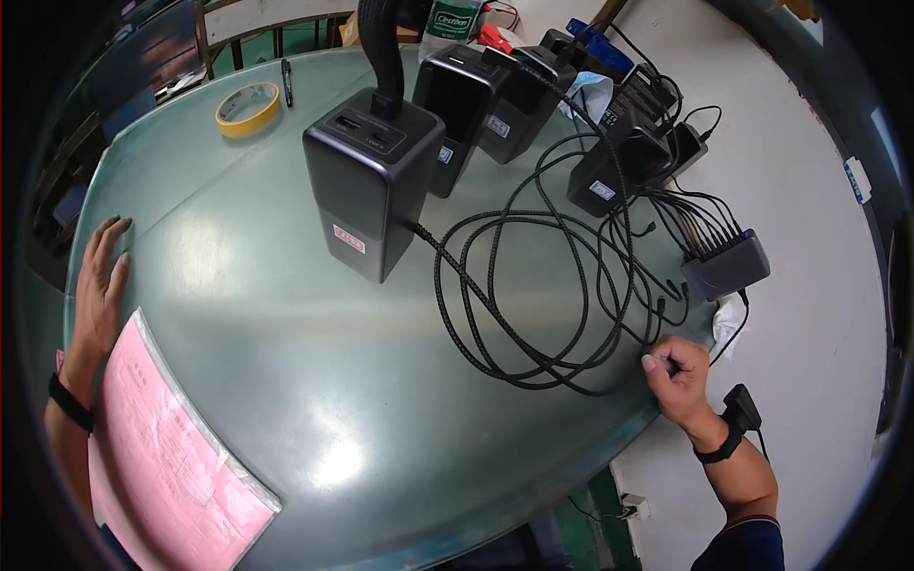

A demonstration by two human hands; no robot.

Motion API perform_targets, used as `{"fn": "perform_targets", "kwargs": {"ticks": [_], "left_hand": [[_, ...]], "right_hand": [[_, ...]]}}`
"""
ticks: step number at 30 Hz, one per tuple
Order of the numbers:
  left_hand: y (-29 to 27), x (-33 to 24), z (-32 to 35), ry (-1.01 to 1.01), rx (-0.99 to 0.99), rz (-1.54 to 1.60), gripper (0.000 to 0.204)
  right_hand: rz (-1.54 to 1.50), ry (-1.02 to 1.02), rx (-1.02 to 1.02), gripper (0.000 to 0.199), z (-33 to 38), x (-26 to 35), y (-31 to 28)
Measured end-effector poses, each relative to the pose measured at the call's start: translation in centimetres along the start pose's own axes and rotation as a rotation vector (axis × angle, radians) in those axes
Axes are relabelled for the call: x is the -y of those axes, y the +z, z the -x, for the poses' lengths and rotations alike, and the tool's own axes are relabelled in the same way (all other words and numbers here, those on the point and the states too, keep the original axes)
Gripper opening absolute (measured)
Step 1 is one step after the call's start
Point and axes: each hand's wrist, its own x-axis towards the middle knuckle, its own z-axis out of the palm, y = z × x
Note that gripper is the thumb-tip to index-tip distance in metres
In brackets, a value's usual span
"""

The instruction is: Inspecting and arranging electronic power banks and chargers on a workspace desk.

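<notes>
My left hand (pixel 103 285) lies at the table's left edge with fingers stretched out, beside a pink paper sheet (pixel 171 457) in a clear sleeve. At the right edge of the table my right hand (pixel 681 381) is curled into a fist, and nothing shows in it. Just beyond that fist are the ends of a coiled black braided cable (pixel 490 314). The cable runs to a tall dark-grey power bank (pixel 371 200) with ports on top, standing upright mid-table. A black loop (pixel 383 57) rises from its top.
Behind stand more dark blocks (pixel 457 105), one with a dark glossy face. Farther right are another block (pixel 609 171) and a charging hub (pixel 728 266) with several cables plugged in. Yellow tape (pixel 249 110), a pen (pixel 288 84) and a bottle (pixel 447 27) sit toward the back.
</notes>
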Motion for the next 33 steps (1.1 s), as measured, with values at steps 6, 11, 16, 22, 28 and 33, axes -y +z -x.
{"fn": "perform_targets", "kwargs": {"ticks": [6,11,16,22,28,33], "left_hand": [[-0.2,0.0,-0.1,0.022,-0.012,0.015,0.048],[-0.3,-0.7,-0.2,0.021,-0.011,0.015,0.047],[-0.9,-1.3,0.3,0.008,-0.02,0.049,0.044],[-1.0,-1.6,0.1,0.024,-0.066,0.023,0.042],[-0.9,-1.2,0.5,0.014,-0.062,0.03,0.043],[-0.9,-1.6,0.1,0.027,-0.088,0.054,0.044]], "right_hand": [[0.003,-0.023,-0.009,0.023,-0.2,0.2,0.1],[0.017,-0.001,0.001,0.023,-0.2,0.2,-0.1],[-0.003,-0.006,-0.007,0.023,-0.4,0.5,0.1],[0.018,-0.004,-0.042,0.023,0.0,0.9,0.1],[0.031,0.012,-0.076,0.024,0.3,0.7,0.5],[-0.045,-0.079,-0.291,0.011,-0.9,3.0,0.5]]}}
